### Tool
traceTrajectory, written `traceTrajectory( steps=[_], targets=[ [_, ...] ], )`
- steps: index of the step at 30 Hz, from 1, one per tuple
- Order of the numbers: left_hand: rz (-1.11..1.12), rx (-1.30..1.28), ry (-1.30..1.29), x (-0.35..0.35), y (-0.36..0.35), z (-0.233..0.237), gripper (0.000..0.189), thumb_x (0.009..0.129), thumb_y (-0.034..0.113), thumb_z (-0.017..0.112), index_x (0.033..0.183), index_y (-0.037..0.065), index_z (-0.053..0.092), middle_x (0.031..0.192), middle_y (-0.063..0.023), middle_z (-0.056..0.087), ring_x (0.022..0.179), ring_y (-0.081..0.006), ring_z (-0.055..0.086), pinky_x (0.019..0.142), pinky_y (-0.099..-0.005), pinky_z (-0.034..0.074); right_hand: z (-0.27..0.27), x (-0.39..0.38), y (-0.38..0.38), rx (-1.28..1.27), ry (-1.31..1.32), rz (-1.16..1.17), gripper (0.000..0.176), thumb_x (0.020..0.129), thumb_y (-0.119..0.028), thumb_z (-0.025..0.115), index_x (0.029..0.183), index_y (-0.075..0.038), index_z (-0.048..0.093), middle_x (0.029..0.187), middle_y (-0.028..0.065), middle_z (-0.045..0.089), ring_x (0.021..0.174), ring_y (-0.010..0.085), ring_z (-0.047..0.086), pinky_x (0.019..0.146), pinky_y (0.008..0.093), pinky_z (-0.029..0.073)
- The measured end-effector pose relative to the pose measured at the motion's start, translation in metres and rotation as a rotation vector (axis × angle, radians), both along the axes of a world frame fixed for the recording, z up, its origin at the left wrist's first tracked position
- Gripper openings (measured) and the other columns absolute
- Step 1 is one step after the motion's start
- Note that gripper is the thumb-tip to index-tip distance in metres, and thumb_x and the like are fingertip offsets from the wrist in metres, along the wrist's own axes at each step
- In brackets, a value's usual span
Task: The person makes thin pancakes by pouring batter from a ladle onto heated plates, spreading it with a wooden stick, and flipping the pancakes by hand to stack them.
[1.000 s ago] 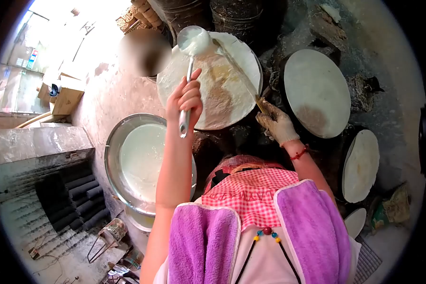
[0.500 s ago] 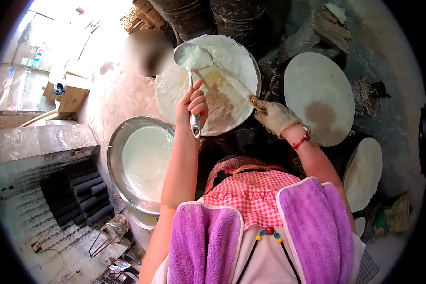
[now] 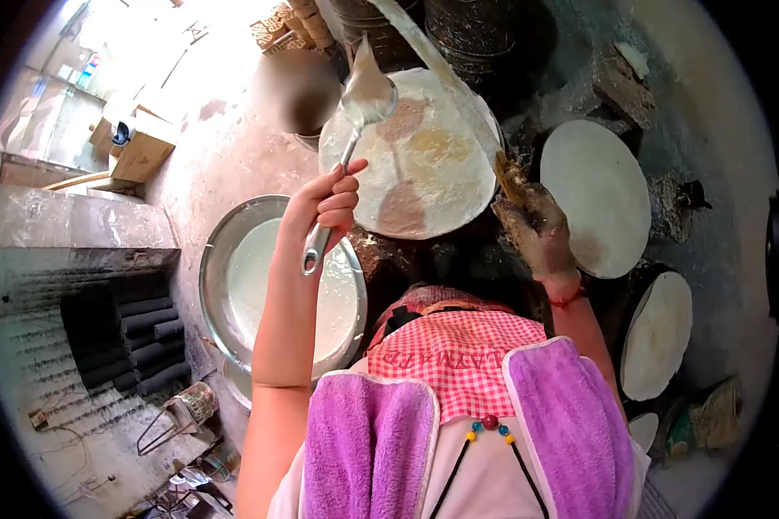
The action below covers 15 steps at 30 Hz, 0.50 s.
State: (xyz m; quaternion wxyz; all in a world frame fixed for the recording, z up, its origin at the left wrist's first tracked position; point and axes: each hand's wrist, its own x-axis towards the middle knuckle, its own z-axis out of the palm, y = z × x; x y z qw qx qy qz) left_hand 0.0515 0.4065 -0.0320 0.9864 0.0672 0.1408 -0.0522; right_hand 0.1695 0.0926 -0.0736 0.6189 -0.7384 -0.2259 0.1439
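My left hand [image 3: 325, 206] grips the handle of a metal ladle [image 3: 365, 97], whose bowl is tipped over the far left edge of a round griddle [image 3: 420, 156] coated with pale batter and brown patches. My right hand [image 3: 535, 227], in a dirty glove, holds a long flat spreader stick [image 3: 441, 69] that reaches up across the griddle's right side. Below my left hand sits a wide metal basin [image 3: 225, 259] of white batter.
Three more round griddles with thin sheets lie to the right [image 3: 599, 195], [image 3: 658, 333], [image 3: 649, 430]. Dark cylinders stand behind the main griddle. A stepped dark stack [image 3: 121, 337] and a wooden box [image 3: 138, 151] are at left. A blurred person is at the top.
The ladle has tipped and looks emptied of batter. The spreader stick has swung from across the griddle to its right side, pointing up. My view has shifted slightly.
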Motion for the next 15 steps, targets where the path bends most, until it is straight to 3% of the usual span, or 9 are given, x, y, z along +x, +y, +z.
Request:
traceTrajectory(
  steps=[1, 3, 5, 7, 9, 11, 12, 14, 15],
  targets=[
    [-0.039, -0.233, -0.040, -0.004, 0.004, 0.000, 0.042, 0.102, 0.015, 0.034, 0.134, -0.011, 0.028, 0.076, -0.0022, 0.035, 0.052, -0.0057, 0.033, 0.036, -0.0200, 0.032, -0.003, -0.002, 0.003, -0.025, -0.096, -0.031, 0.038, 0.085, 0.000, 0.063, 0.122, -0.001, 0.056, 0.110, 0.0097, 0.060, 0.095, 0.0202, 0.060, 0.082, 0.0299, 0.051],
    [0.007, -0.328, -0.001, -0.029, 0.004, 0.003, 0.041, 0.101, 0.014, 0.037, 0.133, -0.011, 0.030, 0.074, -0.0005, 0.034, 0.050, -0.0038, 0.032, 0.034, -0.0186, 0.030, -0.014, -0.006, 0.005, -0.085, -0.281, -0.099, 0.035, 0.081, -0.011, 0.070, 0.114, -0.001, 0.062, 0.100, 0.0157, 0.064, 0.090, 0.0308, 0.063, 0.077, 0.0352, 0.050],
    [0.048, 0.038, 0.024, -0.063, 0.004, 0.002, 0.041, 0.101, 0.014, 0.037, 0.134, -0.009, 0.030, 0.071, 0.0012, 0.032, 0.047, -0.0028, 0.030, 0.032, -0.0181, 0.026, -0.056, -0.010, -0.007, -0.196, -0.313, -0.105, 0.039, 0.082, -0.014, 0.068, 0.119, -0.006, 0.060, 0.100, 0.0150, 0.064, 0.090, 0.0312, 0.062, 0.078, 0.0365, 0.050],
    [0.140, 0.559, 0.253, -0.095, -0.013, 0.016, 0.042, 0.101, 0.015, 0.038, 0.135, -0.007, 0.031, 0.071, 0.0025, 0.030, 0.045, -0.0017, 0.029, 0.032, -0.0168, 0.023, -0.063, -0.011, -0.012, -0.311, -0.339, -0.119, 0.043, 0.083, -0.017, 0.067, 0.124, -0.011, 0.058, 0.100, 0.0143, 0.063, 0.091, 0.0315, 0.062, 0.079, 0.0377, 0.050],
    [0.190, 0.573, 0.318, -0.128, -0.016, 0.015, 0.041, 0.101, 0.015, 0.040, 0.135, -0.006, 0.033, 0.071, 0.0030, 0.030, 0.046, -0.0016, 0.028, 0.032, -0.0161, 0.022, -0.045, -0.012, 0.002, -0.669, -0.379, -0.005, 0.050, 0.084, -0.023, 0.064, 0.133, -0.021, 0.051, 0.099, 0.0145, 0.063, 0.092, 0.0328, 0.061, 0.081, 0.0405, 0.049],
    [0.285, 0.231, 0.223, -0.166, -0.010, 0.000, 0.043, 0.102, 0.016, 0.035, 0.137, -0.007, 0.028, 0.072, 0.0017, 0.030, 0.046, -0.0032, 0.027, 0.034, -0.0172, 0.025, -0.034, -0.006, 0.019, -0.775, -0.345, -0.014, 0.048, 0.086, -0.025, 0.060, 0.133, -0.024, 0.050, 0.096, 0.0156, 0.062, 0.092, 0.0342, 0.060, 0.082, 0.0429, 0.049],
    [0.282, 0.228, 0.224, -0.181, -0.013, -0.001, 0.043, 0.102, 0.016, 0.035, 0.137, -0.007, 0.028, 0.072, 0.0017, 0.030, 0.046, -0.0032, 0.027, 0.034, -0.0172, 0.025, -0.044, 0.002, 0.026, -0.860, -0.323, 0.016, 0.045, 0.086, -0.024, 0.059, 0.131, -0.022, 0.051, 0.099, 0.0163, 0.062, 0.094, 0.0346, 0.060, 0.083, 0.0433, 0.049],
    [0.459, -0.203, 0.207, -0.206, -0.016, -0.002, 0.041, 0.102, 0.015, 0.030, 0.137, -0.008, 0.029, 0.071, 0.0003, 0.030, 0.047, -0.0052, 0.030, 0.034, -0.0196, 0.027, -0.045, 0.012, 0.040, -0.961, -0.295, 0.067, 0.036, 0.089, -0.025, 0.054, 0.125, -0.018, 0.055, 0.107, 0.0184, 0.061, 0.099, 0.0370, 0.059, 0.087, 0.0449, 0.047],
    [0.454, -0.207, 0.212, -0.216, -0.019, -0.004, 0.041, 0.102, 0.015, 0.030, 0.137, -0.008, 0.029, 0.071, 0.0003, 0.030, 0.047, -0.0052, 0.030, 0.034, -0.0196, 0.027, -0.049, 0.018, 0.045, -0.967, -0.290, 0.065, 0.036, 0.089, -0.025, 0.054, 0.125, -0.018, 0.055, 0.107, 0.0184, 0.061, 0.099, 0.0370, 0.059, 0.087, 0.0449, 0.047]
  ],
)
